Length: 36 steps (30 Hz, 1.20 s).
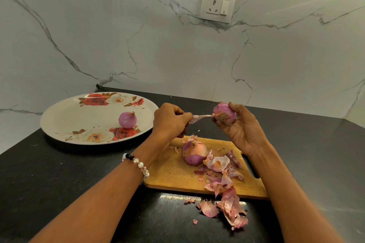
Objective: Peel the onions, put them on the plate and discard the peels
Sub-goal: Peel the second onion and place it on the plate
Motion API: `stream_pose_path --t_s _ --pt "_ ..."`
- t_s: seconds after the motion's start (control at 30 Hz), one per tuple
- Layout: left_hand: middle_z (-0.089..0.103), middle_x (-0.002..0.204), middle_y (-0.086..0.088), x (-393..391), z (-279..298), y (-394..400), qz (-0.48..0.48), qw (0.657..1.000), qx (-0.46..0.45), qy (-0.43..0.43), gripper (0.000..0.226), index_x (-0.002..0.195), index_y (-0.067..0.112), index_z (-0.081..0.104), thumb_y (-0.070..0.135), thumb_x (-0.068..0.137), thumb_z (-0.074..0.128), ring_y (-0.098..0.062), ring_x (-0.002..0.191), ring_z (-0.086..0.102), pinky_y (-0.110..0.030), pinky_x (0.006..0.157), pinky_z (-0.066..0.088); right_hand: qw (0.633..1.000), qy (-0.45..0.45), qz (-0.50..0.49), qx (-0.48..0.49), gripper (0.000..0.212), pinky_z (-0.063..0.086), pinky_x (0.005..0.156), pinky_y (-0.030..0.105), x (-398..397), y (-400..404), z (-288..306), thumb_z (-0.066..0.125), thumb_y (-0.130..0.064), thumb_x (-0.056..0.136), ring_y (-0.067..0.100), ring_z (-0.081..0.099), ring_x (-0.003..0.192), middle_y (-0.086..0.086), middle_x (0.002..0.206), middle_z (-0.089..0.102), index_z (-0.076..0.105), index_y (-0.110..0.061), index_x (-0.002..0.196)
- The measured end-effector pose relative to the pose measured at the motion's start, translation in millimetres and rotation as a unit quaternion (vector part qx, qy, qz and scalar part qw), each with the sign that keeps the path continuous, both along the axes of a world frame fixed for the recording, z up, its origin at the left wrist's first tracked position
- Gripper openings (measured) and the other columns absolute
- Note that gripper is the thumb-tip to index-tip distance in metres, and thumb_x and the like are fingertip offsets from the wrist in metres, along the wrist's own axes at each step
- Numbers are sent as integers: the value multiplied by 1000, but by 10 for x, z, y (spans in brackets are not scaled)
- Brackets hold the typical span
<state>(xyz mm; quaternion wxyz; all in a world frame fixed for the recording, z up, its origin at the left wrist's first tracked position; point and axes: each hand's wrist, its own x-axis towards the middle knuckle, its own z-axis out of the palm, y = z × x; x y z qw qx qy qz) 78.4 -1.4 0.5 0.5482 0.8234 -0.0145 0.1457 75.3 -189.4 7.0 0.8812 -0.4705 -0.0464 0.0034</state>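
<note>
Purple onion [225, 113], firm and slick, is held above the chopping board [173, 171] in the right hand [240, 134], its grip clasping the bulb, while the left hand [169, 120] pinches a thin, tear-prone peel strip [201, 118] near the root.

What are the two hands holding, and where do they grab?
The right hand grips a round purple onion around its side. The left hand pinches the end of a thin pinkish peel strip coming off that onion.

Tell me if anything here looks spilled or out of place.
Yes: loose onion peels have spilled past the front edge of the cutting board onto the black counter, instead of staying on it.
</note>
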Motion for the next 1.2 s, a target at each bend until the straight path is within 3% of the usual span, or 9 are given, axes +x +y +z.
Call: stream_pose_path --t_s 0.13,0.27,0.43,0.57,0.73,0.8,0.9,1.1,1.2 --pt "66 80 -4 17 3 6 4 1000 -17 -2 12 83 14 65 25 89 65 -19 69 67 -27 59 57 999 25 -6 35 16 63 66 39 -5 -5 17 55 -17 95 37 64 95 23 116 56 52 -7 107" --pt "66 78 -3 31 -19 4 16 1000 2 -13 12 80 17 64 26 89 65 -17 67 67 -32 64 59 998 39 12 41 31 61 63 36 3 -55 6 42 -17 97 40 65 94 28 115 60 51 -3 123" --pt "64 79 0 39 -6 8 30 999 0 -28 11 82 18 62 26 89 65 -14 66 66 -30 65 59 998 36 1 46 40 60 63 28 1 -52 13 60 -23 81 37 63 97 22 113 56 58 -4 116" --pt "63 78 3 38 -33 14 6 999 32 -14 12 84 20 62 29 86 69 -15 73 64 -32 71 58 998 33 -1 56 31 59 60 24 19 -38 10 59 -19 90 36 66 93 21 114 53 55 -3 116" --pt "65 86 5 18 -70 -48 -30 994 72 -77 22 99 16 70 33 86 69 -4 72 57 -17 68 51 998 37 45 -7 46 62 73 38 19 -22 -6 56 -40 89 33 71 85 19 93 66 56 -3 117" --pt "63 83 10 -5 -34 -77 -54 991 52 -113 26 100 17 71 37 83 70 0 73 58 -11 65 47 996 24 40 -76 45 53 71 36 28 -18 -24 50 -48 93 27 67 88 14 93 70 59 -8 114" --pt "67 88 7 -36 -23 -117 -111 988 19 -106 29 105 17 70 34 81 71 -4 75 64 -18 66 55 993 6 33 -113 45 36 67 31 26 1 -47 47 -50 93 19 55 83 7 91 72 62 -12 111" --pt "70 94 -1 -60 -69 -170 -142 985 -26 -91 40 114 13 66 32 80 73 -12 72 70 -26 63 59 993 -26 71 -93 40 57 80 32 -15 116 -46 58 -26 85 21 67 90 15 102 68 62 0 115" --pt "69 94 1 -41 -74 -145 -126 988 -41 -82 38 113 13 68 31 80 74 -11 78 69 -23 65 59 994 -28 52 -97 52 61 83 37 -8 151 -54 64 -13 78 26 69 98 20 113 66 56 4 127"
